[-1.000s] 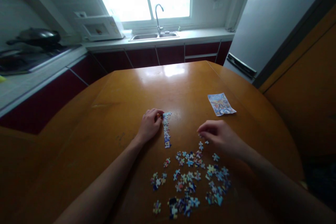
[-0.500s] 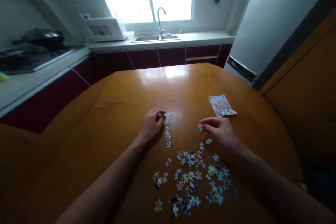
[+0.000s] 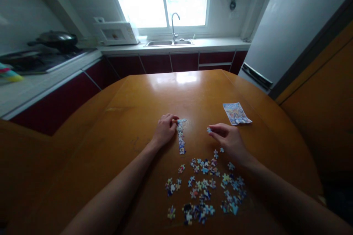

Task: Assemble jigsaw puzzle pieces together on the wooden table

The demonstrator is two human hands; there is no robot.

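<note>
On the wooden table lies a narrow strip of joined jigsaw pieces [image 3: 181, 137]. My left hand [image 3: 166, 127] rests along its upper left side, fingers bent, with index finger and thumb at the strip's edge, holding it against the table. To the right, my right hand [image 3: 227, 137] pinches a single light-blue jigsaw piece [image 3: 209, 130] between thumb and fingertips, apart from the strip. Nearer to me are several clusters of loose jigsaw pieces [image 3: 202, 189], and two loose pieces lie just below my right hand.
A printed picture sheet [image 3: 237, 113] lies at the right beyond my right hand. Behind the table [image 3: 138, 99] are a counter with a sink [image 3: 160, 43] and a white microwave [image 3: 117, 33]. A covered pan [image 3: 56, 37] stands on the stove at left; a fridge [image 3: 295, 18] stands at right.
The whole view has shifted slightly. My right hand has moved a little left towards the strip with the piece in its pinch; my left hand stays at the strip.
</note>
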